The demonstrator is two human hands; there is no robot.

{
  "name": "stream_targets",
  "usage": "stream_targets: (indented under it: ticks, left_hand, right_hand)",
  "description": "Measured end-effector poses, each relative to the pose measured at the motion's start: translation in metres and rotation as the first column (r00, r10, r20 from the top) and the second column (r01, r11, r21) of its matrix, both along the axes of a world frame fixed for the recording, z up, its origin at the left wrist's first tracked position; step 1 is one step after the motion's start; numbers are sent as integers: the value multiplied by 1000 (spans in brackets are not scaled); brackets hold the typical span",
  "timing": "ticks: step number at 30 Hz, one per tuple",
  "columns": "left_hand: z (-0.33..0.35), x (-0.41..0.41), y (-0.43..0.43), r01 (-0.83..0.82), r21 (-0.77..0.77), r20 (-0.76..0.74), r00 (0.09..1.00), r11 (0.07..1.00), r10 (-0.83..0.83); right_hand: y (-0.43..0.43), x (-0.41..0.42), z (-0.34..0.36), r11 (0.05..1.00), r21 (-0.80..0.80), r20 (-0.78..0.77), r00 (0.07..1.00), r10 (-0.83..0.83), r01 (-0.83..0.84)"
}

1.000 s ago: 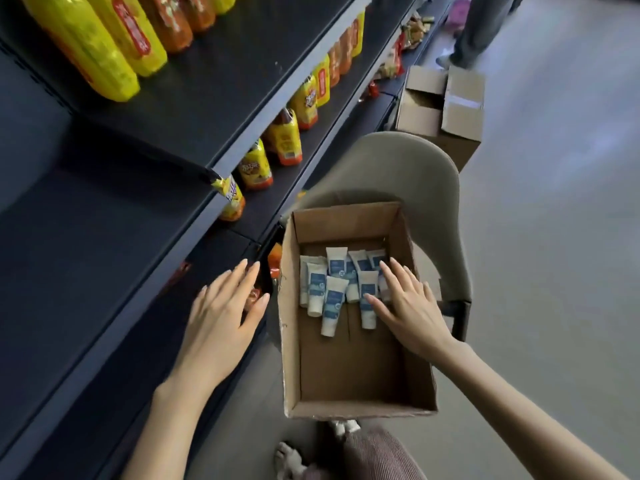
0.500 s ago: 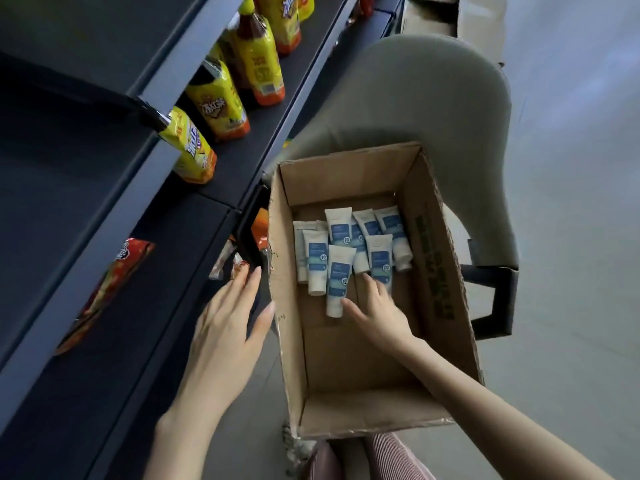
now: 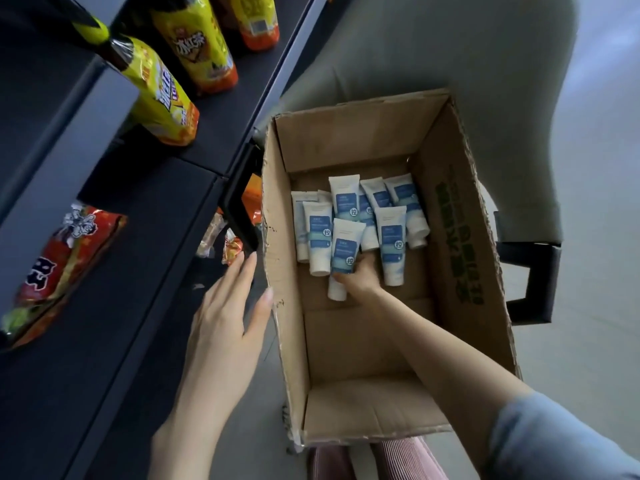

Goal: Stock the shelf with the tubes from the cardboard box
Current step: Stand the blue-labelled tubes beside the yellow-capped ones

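Since 0.5 s ago the right hand (image 3: 360,282) has slid forward inside the cardboard box (image 3: 460,237) and now curls its fingers around 1 tube (image 3: 346,247) — the nearest of the pile, cap end pointing toward the person.

Dark shelf (image 3: 138,271) levels run down the left side, with yellow-labelled bottles (image 3: 162,98) on an upper level and a red snack bag (image 3: 62,258) lying on a lower one. A grey chair (image 3: 450,46) stands behind the open-topped box; striped pink trousers (image 3: 408,459) show just below its near wall.

The left hand (image 3: 225,327) is flat and open between the shelf edge and the box, fingers straight and together, holding nothing. Its thumb tip is at the box's left wall — whether it touches cannot be told.

The other tubes (image 3: 391,237) lie heaped at the box's far end, white with blue labels and a round mark reading 控. 1 bottle reads 冰红茶. Green print on the box's right inner wall is too skewed to read.
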State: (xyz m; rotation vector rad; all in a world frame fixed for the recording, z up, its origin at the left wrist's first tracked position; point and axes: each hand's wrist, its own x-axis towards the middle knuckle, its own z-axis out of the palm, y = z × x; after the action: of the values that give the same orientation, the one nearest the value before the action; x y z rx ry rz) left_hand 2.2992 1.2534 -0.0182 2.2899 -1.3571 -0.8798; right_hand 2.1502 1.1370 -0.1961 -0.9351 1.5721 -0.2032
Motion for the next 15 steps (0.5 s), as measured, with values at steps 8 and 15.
stream_targets:
  ticks: [8,15]
  left_hand:
    - [8,7,0,-100,-70,-59,994,993,96]
    - [18,-9,-10,-171,-125,-184,972,977,146]
  right_hand:
    - [5,-5,7,995,-19,164,982,-97,101]
    - [15,-32,65,993,-67,340,938,-65,93]
